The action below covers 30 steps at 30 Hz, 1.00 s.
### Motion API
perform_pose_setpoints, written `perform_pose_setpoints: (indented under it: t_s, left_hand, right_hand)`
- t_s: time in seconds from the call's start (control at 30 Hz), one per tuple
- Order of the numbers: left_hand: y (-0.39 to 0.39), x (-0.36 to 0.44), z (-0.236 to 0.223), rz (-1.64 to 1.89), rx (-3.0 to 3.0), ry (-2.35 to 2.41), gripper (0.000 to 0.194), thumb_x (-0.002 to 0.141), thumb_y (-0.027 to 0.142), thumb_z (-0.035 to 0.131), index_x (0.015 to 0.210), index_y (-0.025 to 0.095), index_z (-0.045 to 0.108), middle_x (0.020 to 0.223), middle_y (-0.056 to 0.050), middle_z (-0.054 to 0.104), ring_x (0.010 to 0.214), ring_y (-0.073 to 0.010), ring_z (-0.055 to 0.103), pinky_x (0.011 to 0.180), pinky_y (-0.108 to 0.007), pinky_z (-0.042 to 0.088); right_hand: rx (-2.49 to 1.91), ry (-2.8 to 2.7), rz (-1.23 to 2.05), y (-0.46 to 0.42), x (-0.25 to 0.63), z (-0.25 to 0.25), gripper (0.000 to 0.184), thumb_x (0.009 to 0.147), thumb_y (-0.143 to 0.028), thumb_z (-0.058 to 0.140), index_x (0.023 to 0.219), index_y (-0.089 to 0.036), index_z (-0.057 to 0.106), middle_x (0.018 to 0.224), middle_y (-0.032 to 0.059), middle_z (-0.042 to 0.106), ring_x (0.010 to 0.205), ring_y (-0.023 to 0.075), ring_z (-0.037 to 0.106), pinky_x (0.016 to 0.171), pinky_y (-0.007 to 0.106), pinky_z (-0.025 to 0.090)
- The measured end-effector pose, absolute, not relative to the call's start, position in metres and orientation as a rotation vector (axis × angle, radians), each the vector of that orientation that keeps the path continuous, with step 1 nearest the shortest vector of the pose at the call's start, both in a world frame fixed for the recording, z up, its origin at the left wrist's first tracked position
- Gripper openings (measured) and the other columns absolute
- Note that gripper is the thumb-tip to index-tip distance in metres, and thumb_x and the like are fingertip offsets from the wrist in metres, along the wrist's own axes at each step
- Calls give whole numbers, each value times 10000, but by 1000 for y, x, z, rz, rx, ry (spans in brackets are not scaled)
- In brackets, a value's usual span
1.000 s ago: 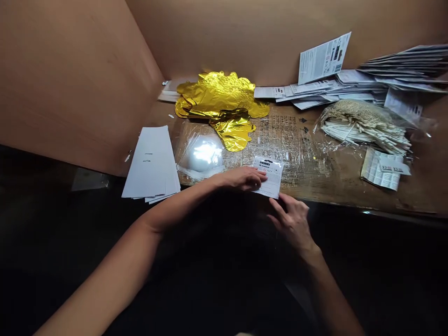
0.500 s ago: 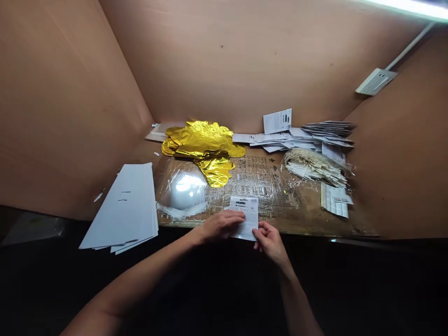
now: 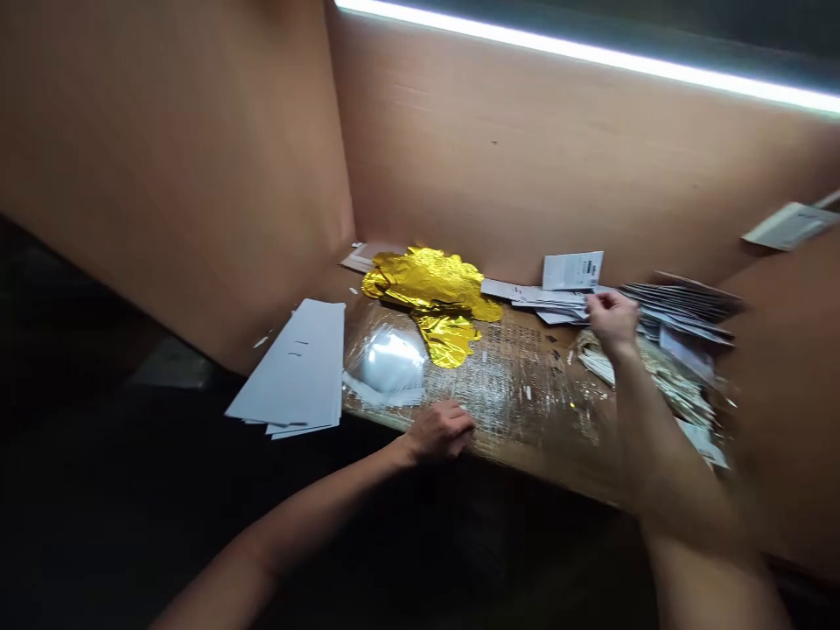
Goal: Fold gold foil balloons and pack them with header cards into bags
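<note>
My left hand [image 3: 441, 431] rests at the table's front edge with its fingers curled in, and nothing shows in it. My right hand [image 3: 615, 322] reaches to the back right, thumb and fingers pinched at the edge of the white printed cards [image 3: 551, 302]; its grip is partly hidden by blur. One printed card [image 3: 573, 271] stands against the back wall behind them. Under my right forearm lies a bundle of pale cords or strips [image 3: 669, 381], partly covered. Left of the cards, crumpled gold foil pieces [image 3: 433, 284] lie in a heap.
A stack of white sheets [image 3: 295, 367] overhangs the front edge at left. Clear plastic film [image 3: 387, 367] lies beside it. More cards [image 3: 686, 311] are piled at far right. Brown panels [image 3: 557, 184] enclose the table, and a white power socket [image 3: 791, 227] hangs on the right one.
My right hand has moved from the front edge to the card pile at the back right. The printed card between both hands has left the front edge. My left hand has curled; the view has turned.
</note>
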<state>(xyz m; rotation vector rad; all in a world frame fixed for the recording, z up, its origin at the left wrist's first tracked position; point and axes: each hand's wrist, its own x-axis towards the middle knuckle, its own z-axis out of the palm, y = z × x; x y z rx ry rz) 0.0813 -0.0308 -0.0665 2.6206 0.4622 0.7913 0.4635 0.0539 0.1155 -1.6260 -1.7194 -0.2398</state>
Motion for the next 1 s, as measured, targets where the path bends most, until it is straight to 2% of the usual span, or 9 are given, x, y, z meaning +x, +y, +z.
perform_pose_setpoints:
  t_s: [0.1,0.27,0.5,0.6,0.7,0.77,0.9,0.97,1.0]
  left_hand:
    - [-27,81,-68,785,2670,468,145,992,224,578,924,185,700,883,-68,742,875,-212,701,855,-331,555]
    - [-29,83,-72,825,2623,469,150,987,236,588,974,190,730,890,-77,770,861,-230,732,842,-351,580]
    - [-20,61,-70,1092,2232,676,185,999,290,594,1051,208,751,917,-69,804,831,-202,771,813,-326,624]
    - [24,54,-44,1198,2080,890,260,1008,284,576,1216,196,705,1129,-97,790,1008,-219,755,943,-375,610]
    - [84,72,-14,1071,2239,893,750,813,233,780,1507,134,512,1562,-210,556,1468,-356,513,1232,-524,416]
    - [114,95,-2,869,2254,821,880,728,263,857,1513,108,491,1479,-228,614,1382,-387,580,1191,-542,435]
    - [117,122,-1,769,2075,682,371,844,300,744,1170,129,703,960,-86,768,881,-239,732,882,-372,570]
    - [94,114,-12,976,2047,673,159,897,303,673,907,151,717,865,-62,744,814,-202,703,821,-336,560]
    - [79,105,-20,1093,2055,671,179,916,309,648,822,162,692,848,-60,733,813,-194,691,811,-332,557]
  right_hand:
    - [-1674,-1936,-80,72,373,37,666,1046,-683,455,794,-146,757,676,87,731,580,167,597,612,321,428]
    - [-1633,-2232,-104,83,261,-37,324,1017,-477,645,1022,-168,745,1075,152,740,936,270,613,786,354,423]
    - [-1608,-2458,-277,28,292,-8,221,1018,-141,522,976,-180,736,1033,147,709,973,289,556,905,422,350]
    - [-1492,-2523,-489,-18,316,8,276,1002,-79,531,1068,-216,761,1067,119,735,1023,285,585,987,463,323]
    - [-1314,-2591,-604,-51,326,24,311,996,-38,550,1069,-258,758,1174,80,763,1126,260,618,1049,464,308]
    - [-1246,-2604,-543,-64,331,34,306,991,-36,572,1047,-279,750,1267,44,762,1195,233,628,1082,447,314]
    - [-1352,-2463,-407,-84,347,50,321,964,-128,692,1176,-367,727,1313,-2,743,1219,226,655,1123,451,372]
    - [-1415,-2226,-450,-100,355,52,411,927,-202,757,1281,-391,671,1335,44,702,1243,285,654,1117,517,428]
    - [-1409,-2084,-433,-109,358,49,499,914,-242,766,1365,-390,610,1390,80,657,1276,326,641,1100,561,462]
